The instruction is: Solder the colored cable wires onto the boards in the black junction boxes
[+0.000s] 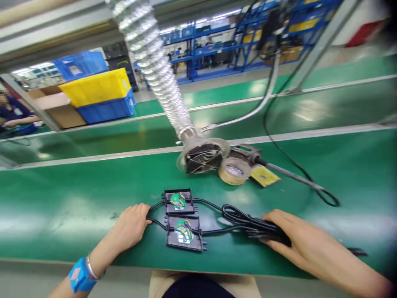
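Observation:
Two open black plastic cases with green circuit boards and coloured wires lie side by side on the green bench: the far case [170, 208] and the near case [169, 240]. My left hand [133, 225], with a blue strap on its wrist, is closed on the two black cables that leave the cases on the left. To the right, longer black cables run into a looped bundle [238, 217]. My right hand [288, 234] is wrapped round this cable bundle. The cable ends on the left are hidden in my left hand.
Behind the cases, a fume extractor fan [203, 159] hangs on a silver duct [155, 62]. Next to it are a tape roll [234, 180], a soldering iron holder [245, 152] with a yellow sponge [265, 176], and a loose cord [297, 180]. Crates [96, 87] and a person [18, 111] are far left.

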The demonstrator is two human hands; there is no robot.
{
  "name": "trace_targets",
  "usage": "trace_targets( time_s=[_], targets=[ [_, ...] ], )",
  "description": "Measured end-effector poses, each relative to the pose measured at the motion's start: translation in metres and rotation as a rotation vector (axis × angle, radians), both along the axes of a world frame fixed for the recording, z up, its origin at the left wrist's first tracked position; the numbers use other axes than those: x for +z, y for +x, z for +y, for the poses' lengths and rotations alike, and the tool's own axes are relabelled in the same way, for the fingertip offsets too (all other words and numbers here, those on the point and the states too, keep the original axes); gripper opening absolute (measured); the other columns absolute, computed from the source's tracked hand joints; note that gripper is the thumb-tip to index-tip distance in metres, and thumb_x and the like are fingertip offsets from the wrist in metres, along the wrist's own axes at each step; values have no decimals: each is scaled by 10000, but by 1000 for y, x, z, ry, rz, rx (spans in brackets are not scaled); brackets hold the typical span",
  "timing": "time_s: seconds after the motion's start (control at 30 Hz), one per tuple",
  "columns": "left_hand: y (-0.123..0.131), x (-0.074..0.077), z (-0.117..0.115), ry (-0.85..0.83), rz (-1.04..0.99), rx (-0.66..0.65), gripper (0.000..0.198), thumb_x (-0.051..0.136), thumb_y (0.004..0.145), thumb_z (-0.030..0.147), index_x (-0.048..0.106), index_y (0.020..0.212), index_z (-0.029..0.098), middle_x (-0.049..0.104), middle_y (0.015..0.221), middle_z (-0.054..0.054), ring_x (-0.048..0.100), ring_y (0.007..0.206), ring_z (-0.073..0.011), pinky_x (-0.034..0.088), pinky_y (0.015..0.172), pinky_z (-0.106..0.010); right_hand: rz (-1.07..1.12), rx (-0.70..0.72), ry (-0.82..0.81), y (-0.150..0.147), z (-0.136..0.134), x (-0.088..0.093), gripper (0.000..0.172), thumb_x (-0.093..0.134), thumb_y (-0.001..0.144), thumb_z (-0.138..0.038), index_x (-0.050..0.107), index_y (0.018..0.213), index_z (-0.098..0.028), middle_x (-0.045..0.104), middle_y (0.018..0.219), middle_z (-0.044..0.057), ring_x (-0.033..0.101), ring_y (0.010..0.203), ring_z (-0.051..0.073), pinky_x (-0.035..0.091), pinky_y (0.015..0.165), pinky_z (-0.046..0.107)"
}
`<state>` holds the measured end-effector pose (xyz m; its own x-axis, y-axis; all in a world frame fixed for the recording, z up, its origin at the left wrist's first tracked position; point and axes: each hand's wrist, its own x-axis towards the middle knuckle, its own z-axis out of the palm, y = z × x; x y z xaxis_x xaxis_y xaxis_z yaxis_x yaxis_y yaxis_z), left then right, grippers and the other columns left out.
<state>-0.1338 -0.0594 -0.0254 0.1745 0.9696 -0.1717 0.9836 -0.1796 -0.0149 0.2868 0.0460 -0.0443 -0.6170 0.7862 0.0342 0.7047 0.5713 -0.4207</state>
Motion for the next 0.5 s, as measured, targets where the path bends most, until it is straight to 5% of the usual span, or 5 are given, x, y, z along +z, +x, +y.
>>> trace_targets(
  time_s=[0.1,0.2,0.33,0.43,0.5],
  targets=[
    [-55,9,-35,-2,34,187,218,357,964,236,510,1089,145,637,984,-119,617,907,-253,475,824,-394,115,114,-75,-69,-8,10,192,575,834,-409,584,935,-246,660,841,48,653,713,207,531,639,331],
    [-121,27,-86,6,88,437,235,336,959,245,495,1090,134,652,975,-134,632,904,-258,478,808,-382,161,316,-112,-171,-14,30,155,561,863,-370,563,945,-239,652,871,29,642,739,182,507,653,303],
    [-191,53,-153,53,166,757,240,309,964,253,490,1069,136,658,1004,-145,646,904,-242,488,793,-358,96,536,86,-320,-5,65,173,583,873,-346,568,976,-208,651,969,45,625,852,192,462,720,308],
    [-225,61,-163,90,211,898,231,362,976,257,526,1061,119,653,1021,-131,643,927,-218,494,833,-366,86,620,231,-410,29,83,190,626,839,-301,601,986,-183,659,1044,82,600,988,240,421,844,372],
    [-243,60,-137,111,224,937,246,435,976,296,558,1077,109,648,1017,-100,637,927,-203,506,850,-395,59,615,303,-451,65,87,189,663,795,-258,629,961,-175,673,1046,96,584,1042,273,391,907,428]
  ],
)
